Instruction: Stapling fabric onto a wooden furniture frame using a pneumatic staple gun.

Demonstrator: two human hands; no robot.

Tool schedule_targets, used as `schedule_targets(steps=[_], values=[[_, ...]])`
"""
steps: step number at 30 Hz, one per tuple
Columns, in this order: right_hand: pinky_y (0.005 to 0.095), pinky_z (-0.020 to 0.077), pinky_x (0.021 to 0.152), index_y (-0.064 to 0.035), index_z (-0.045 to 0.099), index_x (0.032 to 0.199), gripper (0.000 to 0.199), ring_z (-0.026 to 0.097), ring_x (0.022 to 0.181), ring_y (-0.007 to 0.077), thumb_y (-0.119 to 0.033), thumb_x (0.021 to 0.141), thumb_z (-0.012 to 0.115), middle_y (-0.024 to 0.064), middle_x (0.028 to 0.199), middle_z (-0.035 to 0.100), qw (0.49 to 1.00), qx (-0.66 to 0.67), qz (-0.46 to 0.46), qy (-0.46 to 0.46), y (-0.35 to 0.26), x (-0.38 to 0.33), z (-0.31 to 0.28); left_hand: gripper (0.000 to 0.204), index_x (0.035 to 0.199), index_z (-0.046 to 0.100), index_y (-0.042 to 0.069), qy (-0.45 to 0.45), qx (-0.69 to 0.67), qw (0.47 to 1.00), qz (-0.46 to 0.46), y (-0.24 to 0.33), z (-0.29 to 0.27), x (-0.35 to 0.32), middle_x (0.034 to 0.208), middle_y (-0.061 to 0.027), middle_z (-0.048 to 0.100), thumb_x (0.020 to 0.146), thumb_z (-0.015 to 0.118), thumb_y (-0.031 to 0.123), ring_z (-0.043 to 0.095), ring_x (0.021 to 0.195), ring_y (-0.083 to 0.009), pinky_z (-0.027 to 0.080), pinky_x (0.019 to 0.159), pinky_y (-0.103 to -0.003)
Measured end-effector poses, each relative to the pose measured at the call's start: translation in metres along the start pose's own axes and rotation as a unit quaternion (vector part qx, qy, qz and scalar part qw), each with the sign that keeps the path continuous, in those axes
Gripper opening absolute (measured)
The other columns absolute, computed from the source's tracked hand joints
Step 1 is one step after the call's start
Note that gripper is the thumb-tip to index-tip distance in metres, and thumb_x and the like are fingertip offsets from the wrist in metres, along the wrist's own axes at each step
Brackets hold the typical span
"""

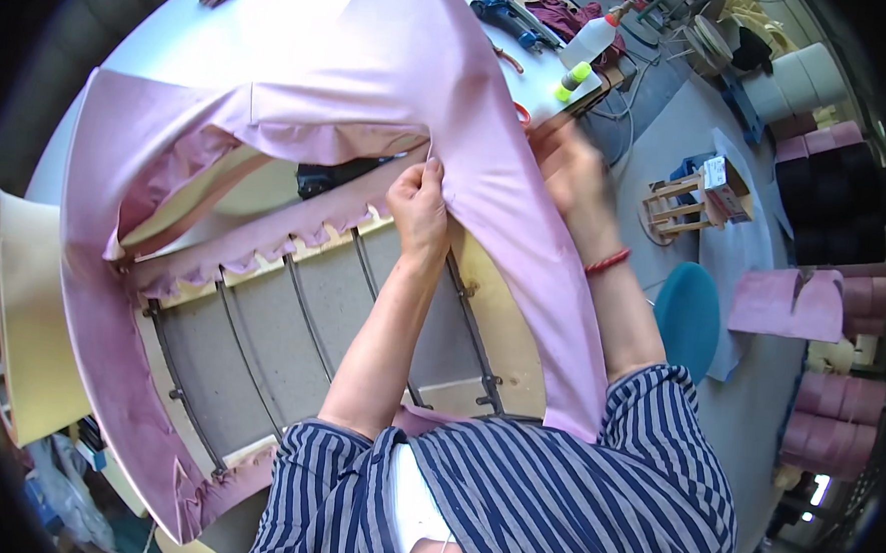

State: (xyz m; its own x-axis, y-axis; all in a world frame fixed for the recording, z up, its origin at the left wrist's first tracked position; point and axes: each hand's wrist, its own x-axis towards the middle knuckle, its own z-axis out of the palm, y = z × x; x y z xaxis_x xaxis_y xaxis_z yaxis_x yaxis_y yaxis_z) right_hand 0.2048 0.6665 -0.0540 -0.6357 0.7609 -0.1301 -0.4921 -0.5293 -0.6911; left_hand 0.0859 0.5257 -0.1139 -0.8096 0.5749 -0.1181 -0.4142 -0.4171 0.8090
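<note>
A chair frame covered in pink fabric [509, 170] fills the middle, with dark springs [301, 304] strung across its open seat. At the inner corner of back and arm, my left hand [419, 210] is closed, thumb and finger pinching the edge of the pink fabric. A thin pale line, perhaps thread, rises from those fingertips. Beyond the outer side of the same arm is my right hand [572, 173], smeared by motion; its grip does not show. By its fingers a small orange-red loop [522, 113] peeks out from behind the fabric.
On the table at the back lie a blue-black power tool [516, 22], pliers [508, 58], a spray bottle [591, 39] and a yellow-green marker [572, 81]. To the right stand a small wooden stool [679, 211] and a teal round seat [686, 319]. A cream foam-padded frame [35, 325] stands left.
</note>
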Motion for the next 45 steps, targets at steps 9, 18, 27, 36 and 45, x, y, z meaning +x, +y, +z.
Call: schedule_targets(steps=[9, 18, 27, 36, 45], values=[[0.0335, 0.0461, 0.097, 0.0006, 0.054, 0.126, 0.045, 0.061, 0.104, 0.0204, -0.035, 0.102, 0.041, 0.0116, 0.114, 0.063, 0.983, -0.172, 0.049, 0.038, 0.057, -0.038, 0.027, 0.022, 0.083, 0.061, 0.0, -0.005, -0.053, 0.999, 0.001, -0.003, -0.005, -0.004, 0.076, 0.0001, 0.062, 0.098, 0.058, 0.015, 0.051, 0.064, -0.0046, 0.043, 0.06, -0.02], [0.0324, 0.0429, 0.102, -0.0024, 0.048, 0.136, 0.05, 0.057, 0.113, 0.0183, -0.039, 0.102, 0.041, 0.0101, 0.124, 0.06, 0.996, 0.024, 0.082, -0.014, 0.038, -0.034, 0.047, 0.024, 0.084, 0.063, -0.001, 0.003, -0.052, 0.999, 0.01, 0.001, 0.008, -0.004, 0.078, -0.0029, 0.066, 0.098, 0.059, 0.018, 0.056, 0.064, -0.0061, 0.045, 0.06, -0.021], [0.0334, 0.0096, 0.117, -0.0014, 0.033, 0.149, 0.065, 0.007, 0.149, 0.0232, -0.009, 0.085, 0.047, 0.0147, 0.162, 0.001, 0.852, -0.445, -0.113, -0.252, -0.004, -0.048, 0.07, 0.022, 0.082, 0.062, 0.001, 0.044, -0.062, 0.997, -0.014, 0.008, 0.005, -0.008, 0.072, 0.0038, 0.059, 0.097, 0.059, 0.016, 0.046, 0.061, -0.0032, 0.038, 0.056, -0.02], [0.0458, 0.0164, 0.117, -0.0044, 0.051, 0.136, 0.053, 0.016, 0.147, 0.0332, -0.011, 0.083, 0.053, 0.015, 0.156, 0.025, 0.432, -0.839, -0.189, -0.272, -0.007, -0.045, 0.094, 0.015, 0.084, 0.069, -0.002, 0.099, 0.179, 0.976, 0.073, 0.005, 0.005, -0.003, 0.074, -0.0019, 0.068, 0.088, 0.07, 0.012, 0.055, 0.065, -0.0045, 0.044, 0.058, -0.022], [0.0404, 0.0293, 0.106, -0.0078, 0.067, 0.108, 0.03, 0.046, 0.123, 0.0227, -0.011, 0.08, 0.056, 0.0088, 0.123, 0.055, 0.117, -0.889, -0.298, -0.328, 0.018, -0.021, 0.109, 0.022, 0.075, 0.066, -0.001, 0.094, 0.251, 0.956, 0.119, 0.002, 0.007, 0.002, 0.058, -0.0075, 0.063, 0.083, 0.073, 0.018, 0.054, 0.051, -0.0087, 0.043, 0.05, -0.028]])
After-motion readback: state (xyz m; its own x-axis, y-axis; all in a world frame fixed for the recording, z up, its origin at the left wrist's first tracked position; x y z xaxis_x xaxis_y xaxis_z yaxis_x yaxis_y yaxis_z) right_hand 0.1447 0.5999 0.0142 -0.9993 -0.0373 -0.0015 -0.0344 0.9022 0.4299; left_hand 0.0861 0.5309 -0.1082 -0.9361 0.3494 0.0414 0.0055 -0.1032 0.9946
